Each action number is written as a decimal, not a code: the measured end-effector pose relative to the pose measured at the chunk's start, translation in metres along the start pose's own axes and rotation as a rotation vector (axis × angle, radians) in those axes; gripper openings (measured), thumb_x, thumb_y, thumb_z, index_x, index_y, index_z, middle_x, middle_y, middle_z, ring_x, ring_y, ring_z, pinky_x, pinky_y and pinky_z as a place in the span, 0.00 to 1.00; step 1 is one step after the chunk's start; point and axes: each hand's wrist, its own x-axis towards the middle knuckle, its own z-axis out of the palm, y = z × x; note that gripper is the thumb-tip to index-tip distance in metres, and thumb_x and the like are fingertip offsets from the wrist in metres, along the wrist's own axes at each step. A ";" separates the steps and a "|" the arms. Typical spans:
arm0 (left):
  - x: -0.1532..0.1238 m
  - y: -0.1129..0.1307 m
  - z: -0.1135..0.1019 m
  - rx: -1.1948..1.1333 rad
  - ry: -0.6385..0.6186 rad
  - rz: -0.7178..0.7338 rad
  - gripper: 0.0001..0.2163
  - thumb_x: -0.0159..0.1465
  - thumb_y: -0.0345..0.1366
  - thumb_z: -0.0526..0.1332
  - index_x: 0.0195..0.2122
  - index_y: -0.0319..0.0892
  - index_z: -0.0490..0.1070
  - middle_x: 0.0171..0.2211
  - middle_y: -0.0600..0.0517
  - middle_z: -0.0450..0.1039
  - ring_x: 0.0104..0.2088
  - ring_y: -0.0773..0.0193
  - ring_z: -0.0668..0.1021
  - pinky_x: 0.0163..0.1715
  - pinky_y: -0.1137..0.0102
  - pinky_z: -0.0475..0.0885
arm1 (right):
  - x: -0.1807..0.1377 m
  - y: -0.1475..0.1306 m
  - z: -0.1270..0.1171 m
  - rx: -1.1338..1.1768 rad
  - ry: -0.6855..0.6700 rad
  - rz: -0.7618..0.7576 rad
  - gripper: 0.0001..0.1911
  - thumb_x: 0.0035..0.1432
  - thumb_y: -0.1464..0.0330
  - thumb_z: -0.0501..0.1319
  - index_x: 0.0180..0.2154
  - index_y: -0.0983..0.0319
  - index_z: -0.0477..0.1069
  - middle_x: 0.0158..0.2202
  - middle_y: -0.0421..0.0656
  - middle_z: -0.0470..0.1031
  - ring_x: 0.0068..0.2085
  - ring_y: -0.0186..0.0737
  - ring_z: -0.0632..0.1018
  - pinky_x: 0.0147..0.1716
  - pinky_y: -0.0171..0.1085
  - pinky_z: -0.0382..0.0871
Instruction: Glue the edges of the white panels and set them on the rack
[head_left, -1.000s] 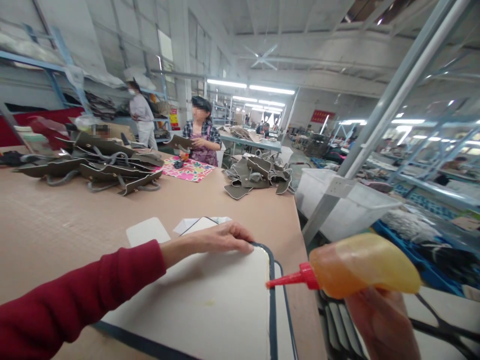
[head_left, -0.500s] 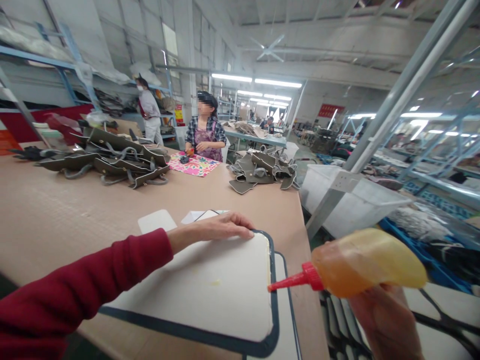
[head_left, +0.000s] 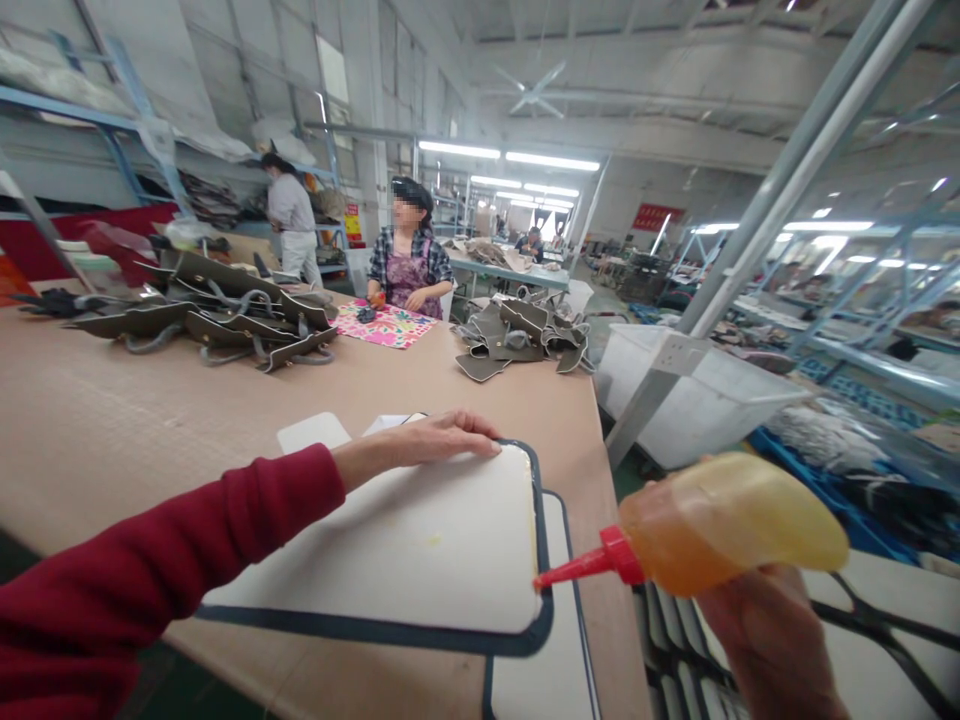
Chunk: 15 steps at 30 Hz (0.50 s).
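Note:
A white panel (head_left: 390, 560) with rounded corners and a dark blue edge band lies in front of me, partly past the table's front edge. My left hand (head_left: 450, 437) grips its far edge near the right corner, thumb on the white face, fingers over the band. In my right hand (head_left: 772, 625) is a clear glue bottle (head_left: 720, 520) of amber liquid, tilted sideways. Its red nozzle (head_left: 585, 568) touches the panel's right side, by the near corner. A thin yellowish line runs along that side. Under the panel, another white panel (head_left: 540, 680) shows.
Brown pieces with straps (head_left: 210, 310) are heaped at the table's left, and more brown pieces (head_left: 517, 335) farther back. A co-worker (head_left: 409, 250) stands across the table by a flowered sheet (head_left: 386, 325). A metal post (head_left: 720, 290) and a white bin (head_left: 712, 400) stand to the right.
The nozzle tip has moved along the panel's right side toward the near corner. My left hand keeps its place on the panel's far edge. The camera view has shifted slightly.

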 end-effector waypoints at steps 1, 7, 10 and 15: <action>0.000 -0.001 0.000 0.005 0.013 0.005 0.08 0.55 0.36 0.62 0.32 0.39 0.76 0.26 0.55 0.76 0.22 0.71 0.73 0.23 0.78 0.64 | -0.001 -0.001 0.000 -0.003 -0.007 -0.013 0.29 0.30 0.63 0.72 0.41 0.55 0.74 0.35 0.45 0.77 0.31 0.47 0.78 0.27 0.38 0.75; -0.001 -0.003 0.000 0.026 0.081 0.020 0.10 0.54 0.38 0.62 0.34 0.40 0.77 0.28 0.53 0.76 0.22 0.72 0.72 0.22 0.78 0.63 | -0.004 0.000 -0.007 0.019 0.045 -0.045 0.24 0.31 0.65 0.71 0.37 0.58 0.75 0.32 0.44 0.78 0.28 0.43 0.78 0.31 0.38 0.75; 0.000 -0.002 0.002 -0.012 0.114 0.013 0.11 0.54 0.39 0.62 0.36 0.40 0.77 0.29 0.52 0.77 0.23 0.70 0.73 0.22 0.78 0.65 | -0.004 0.002 -0.014 0.063 0.109 -0.048 0.25 0.29 0.66 0.72 0.36 0.59 0.75 0.33 0.44 0.77 0.30 0.43 0.78 0.31 0.39 0.75; 0.007 -0.002 0.003 -0.111 0.159 -0.030 0.12 0.52 0.40 0.64 0.36 0.40 0.77 0.28 0.51 0.78 0.23 0.67 0.76 0.21 0.76 0.66 | -0.010 -0.001 -0.022 0.071 0.158 -0.092 0.23 0.30 0.68 0.72 0.35 0.60 0.75 0.28 0.43 0.77 0.27 0.42 0.77 0.28 0.38 0.74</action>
